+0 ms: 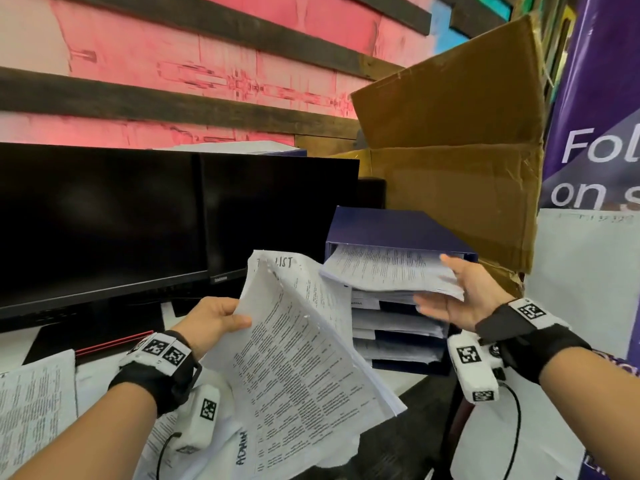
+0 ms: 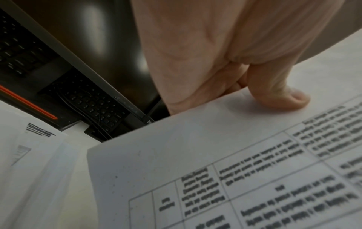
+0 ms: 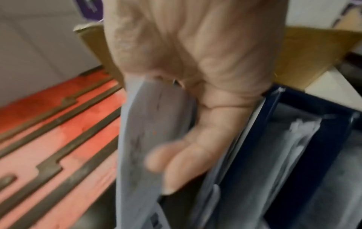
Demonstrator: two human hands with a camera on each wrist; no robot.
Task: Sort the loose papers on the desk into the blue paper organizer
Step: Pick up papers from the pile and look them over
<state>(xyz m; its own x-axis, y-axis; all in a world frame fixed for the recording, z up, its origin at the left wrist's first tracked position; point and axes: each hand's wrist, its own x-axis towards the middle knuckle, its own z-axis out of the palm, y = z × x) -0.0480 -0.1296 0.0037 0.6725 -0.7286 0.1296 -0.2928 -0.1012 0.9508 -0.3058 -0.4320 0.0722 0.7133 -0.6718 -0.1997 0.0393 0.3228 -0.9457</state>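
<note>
Left hand [image 1: 211,318] pinches a sheaf [image 1: 304,375] at its upper edge, thumb on top, long axis slanting down and away to its right. Right hand [image 1: 460,299], the nearer to the organizer [image 1: 398,230], grips a second stack [image 1: 388,271] half inside the top slot just ahead of its fingertips; the stack apparently needs pushing straight forward. More loose papers [image 1: 31,403] lie below the left wrist.

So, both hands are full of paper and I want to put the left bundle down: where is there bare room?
Little room. The flat top of the blue paper organizer, under the cardboard box, is bare. Loose papers crowd the desk beside the monitor; the organizer's shelves are stuffed.
</note>
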